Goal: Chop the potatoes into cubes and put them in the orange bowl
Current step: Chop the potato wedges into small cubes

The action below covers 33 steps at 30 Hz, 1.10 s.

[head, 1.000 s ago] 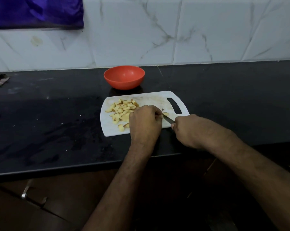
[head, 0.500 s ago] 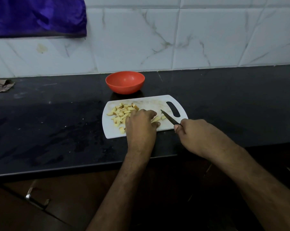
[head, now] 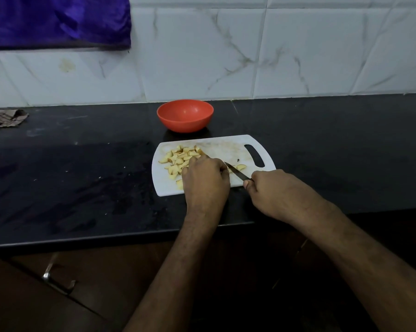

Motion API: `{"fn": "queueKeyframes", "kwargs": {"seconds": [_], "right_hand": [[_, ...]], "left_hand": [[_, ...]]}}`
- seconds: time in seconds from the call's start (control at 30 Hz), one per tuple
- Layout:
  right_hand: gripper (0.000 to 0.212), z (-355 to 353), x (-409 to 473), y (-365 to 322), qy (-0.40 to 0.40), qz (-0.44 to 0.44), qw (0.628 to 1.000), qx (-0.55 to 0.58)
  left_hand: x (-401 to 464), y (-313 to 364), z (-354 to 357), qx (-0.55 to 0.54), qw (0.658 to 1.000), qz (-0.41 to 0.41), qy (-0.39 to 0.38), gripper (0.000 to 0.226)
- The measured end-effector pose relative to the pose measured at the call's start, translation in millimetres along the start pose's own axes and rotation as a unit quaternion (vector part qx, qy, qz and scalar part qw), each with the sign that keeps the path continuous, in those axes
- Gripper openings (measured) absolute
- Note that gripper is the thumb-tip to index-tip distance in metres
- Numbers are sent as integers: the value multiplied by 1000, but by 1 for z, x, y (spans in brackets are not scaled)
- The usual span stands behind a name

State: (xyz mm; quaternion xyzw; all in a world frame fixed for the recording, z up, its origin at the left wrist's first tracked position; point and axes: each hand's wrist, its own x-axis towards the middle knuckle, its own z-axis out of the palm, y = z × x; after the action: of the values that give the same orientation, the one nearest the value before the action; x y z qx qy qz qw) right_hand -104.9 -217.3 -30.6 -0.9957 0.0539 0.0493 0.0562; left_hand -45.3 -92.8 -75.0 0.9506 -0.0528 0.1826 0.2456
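A white cutting board (head: 226,146) lies on the black counter, handle slot to the right. A heap of yellow potato cubes (head: 179,158) covers its left half. My left hand (head: 205,179) rests curled on the board, fingers pressing down on a potato piece that it mostly hides. My right hand (head: 274,190) grips a dark knife (head: 235,172), whose blade points up-left and meets the fingertips of the left hand. One loose potato piece (head: 241,167) lies just right of the blade. The orange bowl (head: 185,115) stands behind the board and looks empty.
The black counter (head: 82,183) runs the full width, with a white tiled wall behind. A checked cloth (head: 4,118) lies at the far left, and a purple cloth (head: 56,20) hangs on the wall. Cabinet handles (head: 58,279) show below the counter edge.
The knife lifted away to the right half a second ago and is now back down against the left hand's fingertips. The left hand has stayed on the board.
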Motion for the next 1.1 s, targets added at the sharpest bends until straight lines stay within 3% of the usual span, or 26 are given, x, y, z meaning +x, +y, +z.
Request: {"fn": "queueKeyframes", "kwargs": {"seconds": [0.43,1.1], "right_hand": [[35,-1,1,-6,1,6,1000,-19],[40,-16,12,-4,-104,5,994,22]], "left_hand": [[4,1,3,-4,1000,11,-11,22],[3,2,5,-20,1000,-5,-2,13]]}}
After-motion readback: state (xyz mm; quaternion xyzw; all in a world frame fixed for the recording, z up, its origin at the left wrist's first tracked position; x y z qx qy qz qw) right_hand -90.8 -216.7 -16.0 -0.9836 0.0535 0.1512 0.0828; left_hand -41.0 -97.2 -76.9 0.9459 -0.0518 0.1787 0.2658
